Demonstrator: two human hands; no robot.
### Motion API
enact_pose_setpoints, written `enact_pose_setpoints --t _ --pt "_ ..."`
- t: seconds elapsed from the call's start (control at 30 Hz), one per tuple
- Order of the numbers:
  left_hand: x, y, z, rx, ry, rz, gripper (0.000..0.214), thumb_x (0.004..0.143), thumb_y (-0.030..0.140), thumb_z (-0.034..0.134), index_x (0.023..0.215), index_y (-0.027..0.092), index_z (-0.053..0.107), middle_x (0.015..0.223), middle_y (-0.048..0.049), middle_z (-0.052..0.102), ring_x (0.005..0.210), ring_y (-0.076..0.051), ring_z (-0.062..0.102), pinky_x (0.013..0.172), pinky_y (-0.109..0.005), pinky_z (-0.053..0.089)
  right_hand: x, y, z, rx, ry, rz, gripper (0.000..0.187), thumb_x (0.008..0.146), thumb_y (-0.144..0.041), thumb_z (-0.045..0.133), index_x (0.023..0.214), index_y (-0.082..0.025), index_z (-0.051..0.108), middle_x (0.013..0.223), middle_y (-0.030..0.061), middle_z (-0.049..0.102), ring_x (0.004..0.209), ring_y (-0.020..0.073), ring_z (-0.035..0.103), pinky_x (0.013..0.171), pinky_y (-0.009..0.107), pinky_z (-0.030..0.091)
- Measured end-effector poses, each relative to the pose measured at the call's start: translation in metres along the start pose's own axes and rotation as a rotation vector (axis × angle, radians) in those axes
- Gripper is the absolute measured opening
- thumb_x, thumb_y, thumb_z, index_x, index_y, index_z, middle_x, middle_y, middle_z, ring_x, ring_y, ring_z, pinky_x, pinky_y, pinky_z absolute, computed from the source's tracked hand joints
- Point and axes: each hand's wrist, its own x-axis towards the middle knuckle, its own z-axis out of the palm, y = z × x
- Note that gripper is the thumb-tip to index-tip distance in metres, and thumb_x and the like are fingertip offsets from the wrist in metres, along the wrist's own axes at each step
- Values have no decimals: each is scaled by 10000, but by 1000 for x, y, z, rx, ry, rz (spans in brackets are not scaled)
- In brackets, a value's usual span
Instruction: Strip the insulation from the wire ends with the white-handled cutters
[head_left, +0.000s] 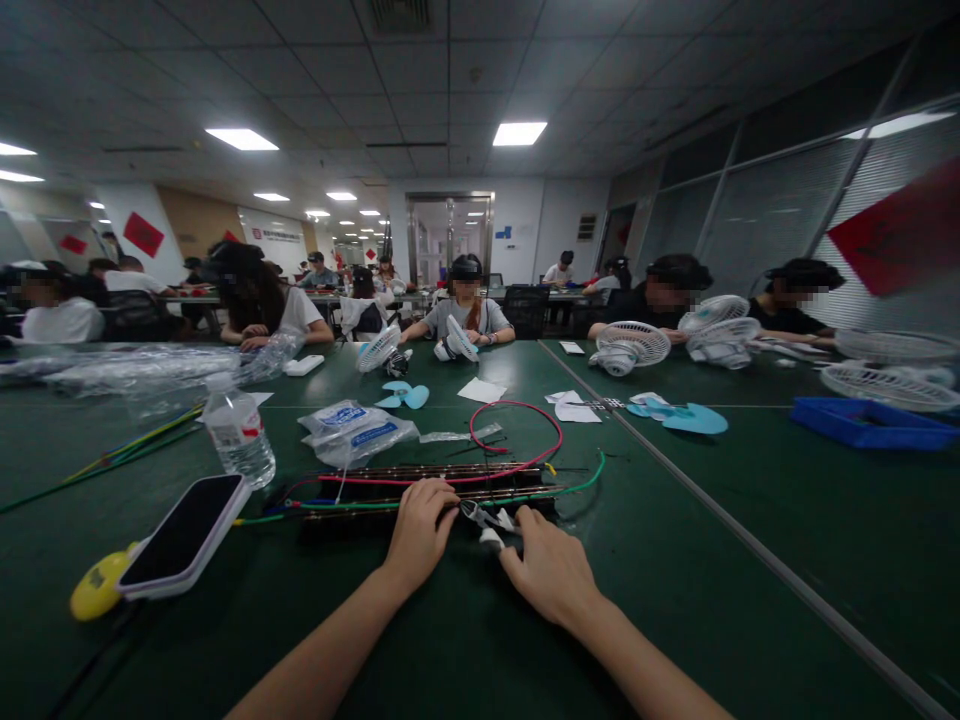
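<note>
Wire bundle (352,492), lying crosswise on the green counter (675,620) straight ahead of me, with dark and copper-coloured lengths running left to right. My left fingers (438,489) are curled close together and bent down over its near edge, around its middle; I cannot tell whether they pinch a strand or only rest there. My right fingers (531,520), just to the right, are partly curled, with the thumb apart from the index finger, and have hold of the pale grips of a pair of pliers (486,515), whose head points left towards my left fingertips. Whether the pliers bite on anything is too blurred to tell.

I judge the bundle light for its length, springy rather than limp: the red wire (561,440) stands in a wide loop on the far side, and the green wire (592,482) bends up at the right end, so both should push back when bent. The insulation is probably smooth and a little slippery, tough enough for a firm pinch, while any thin bare ends would bend easily. I would hold a single strand close beside the pliers' head, steady the bundle near its middle, and grip the pliers well back on the handles, keeping fingertips clear of the jaws.
</note>
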Motion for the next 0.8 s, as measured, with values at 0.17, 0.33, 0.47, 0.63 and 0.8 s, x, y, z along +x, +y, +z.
enact_pose_setpoints --t 0.17,0.33,0.47,0.63,0.8 --pt "0 0 -1 7 -2 -10 132 822 140 549 919 212 601 998 -40 615 1006 -213 524 926 -418 362 -1 0 -3 -11 -9 -3 284 803 -354 401 1005 -176 492 986 82 576 816 196 547 640 284 303" --pt "0 2 -2 6 -1 -6 142 821 132 539 921 213 599 990 -40 617 994 -212 529 919 -417 368 -4 1 -2 -6 9 -20 257 803 -347 403 975 -179 492 957 73 577 795 190 545 628 279 299" --pt "0 2 -1 9 9 -4 156 816 122 530 925 211 598 989 -43 616 989 -213 530 917 -420 371 -3 -1 1 -13 40 -36 238 801 -334 410 966 -181 487 964 70 576 812 190 543 630 276 301" --pt "-2 2 0 15 19 0 162 813 121 523 925 213 597 998 -42 610 999 -214 525 931 -426 363 0 -3 5 -35 64 -30 235 796 -333 422 959 -178 488 973 74 575 815 189 542 638 276 308" --pt "-2 1 0 14 28 0 188 805 110 513 941 213 590 1003 -48 604 1005 -220 522 932 -435 366 1 -6 7 -44 74 -26 239 798 -327 422 975 -179 488 977 71 566 842 189 538 653 275 318"
